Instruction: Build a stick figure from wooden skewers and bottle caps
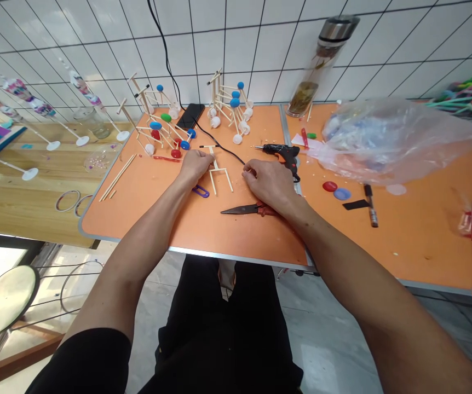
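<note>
- While the left hand [196, 165] has its fingers drawn together on the side of a stick frame [218, 170], that frame rests on the bench [203, 232] between the two hands.
- The right hand [269, 180] lies near the black cord, fingers curled; whether they grip anything, I cannot tell.
- A tall glass bottle [306, 92] with a metal lid leans in view by the wall, holding yellowish liquid and leafy matter.
- A translucent plastic bag [384, 137] is bulky with white, bluish and orange contents, too blurred to name.
- At far left, a clear glass jar [101, 131] stands near a shallow dish [100, 172] of tiny pale bits.
- Markings on the marker [370, 207] are too small to read.
- The bench top is orange, metal-edged and seamed; a wood-grain table [26, 202] adjoins it.
- White tiles with dark joints cover the wall [244, 33]; the floor [322, 328] is grey.
</note>
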Demonstrator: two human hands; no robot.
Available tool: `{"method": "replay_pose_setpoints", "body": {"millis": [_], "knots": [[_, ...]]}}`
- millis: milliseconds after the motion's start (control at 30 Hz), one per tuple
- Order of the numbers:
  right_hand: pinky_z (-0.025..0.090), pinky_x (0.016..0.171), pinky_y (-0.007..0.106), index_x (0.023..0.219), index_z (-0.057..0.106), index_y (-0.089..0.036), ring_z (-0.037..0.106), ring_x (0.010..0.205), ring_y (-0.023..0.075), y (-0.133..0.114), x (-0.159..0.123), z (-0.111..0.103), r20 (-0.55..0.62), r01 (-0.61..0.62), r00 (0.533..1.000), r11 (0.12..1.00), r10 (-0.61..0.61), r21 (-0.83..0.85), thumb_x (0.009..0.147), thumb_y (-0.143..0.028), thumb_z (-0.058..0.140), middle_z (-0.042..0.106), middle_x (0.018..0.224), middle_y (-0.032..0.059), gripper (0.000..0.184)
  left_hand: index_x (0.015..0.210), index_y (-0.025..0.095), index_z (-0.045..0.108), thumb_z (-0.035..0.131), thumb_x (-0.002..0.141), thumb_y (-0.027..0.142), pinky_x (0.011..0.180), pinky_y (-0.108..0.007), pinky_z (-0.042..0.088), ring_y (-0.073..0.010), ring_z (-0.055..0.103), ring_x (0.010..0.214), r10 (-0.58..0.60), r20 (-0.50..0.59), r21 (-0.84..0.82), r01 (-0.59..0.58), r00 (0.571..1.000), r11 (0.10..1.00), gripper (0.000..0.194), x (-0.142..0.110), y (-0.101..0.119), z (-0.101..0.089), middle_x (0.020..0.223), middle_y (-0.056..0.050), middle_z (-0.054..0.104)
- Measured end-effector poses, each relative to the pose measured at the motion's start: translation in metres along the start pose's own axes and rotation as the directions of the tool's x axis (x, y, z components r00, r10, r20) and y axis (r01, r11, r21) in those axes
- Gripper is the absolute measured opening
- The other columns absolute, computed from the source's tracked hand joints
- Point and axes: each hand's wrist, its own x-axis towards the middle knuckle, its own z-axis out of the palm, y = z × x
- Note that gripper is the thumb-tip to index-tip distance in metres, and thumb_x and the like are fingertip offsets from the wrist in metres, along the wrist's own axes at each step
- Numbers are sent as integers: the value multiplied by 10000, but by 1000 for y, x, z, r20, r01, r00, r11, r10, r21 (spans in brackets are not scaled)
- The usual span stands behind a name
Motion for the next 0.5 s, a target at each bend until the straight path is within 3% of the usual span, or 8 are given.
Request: {"method": "replay_pose_setpoints", "body": {"millis": [167, 500], "knots": [[440, 796, 388, 1274, 841, -222, 780, 1200, 364, -1, 0, -1, 13, -8, 1000, 1000, 8, 2, 1101, -322, 545, 880, 1260, 132, 357, 567, 197, 629, 716, 974, 272, 611, -324, 308, -129, 375, 538, 0, 2, -43, 0, 1000, 999, 423, -1, 2, -1, 524, 8, 491], [433, 791, 394, 1265, 846, -225, 787, 1199, 366, -3, -1, -3, 27, -13, 1000, 1000, 13, -4, 1097, -320, 542, 882, 1262, 126, 361, 659, 192, 747, 730, 971, 329, 624, -321, 351, -166, 497, 596, 54, -17, 67, -53, 998, 996, 341, 9, -10, 0, 559, -4, 525]]}}
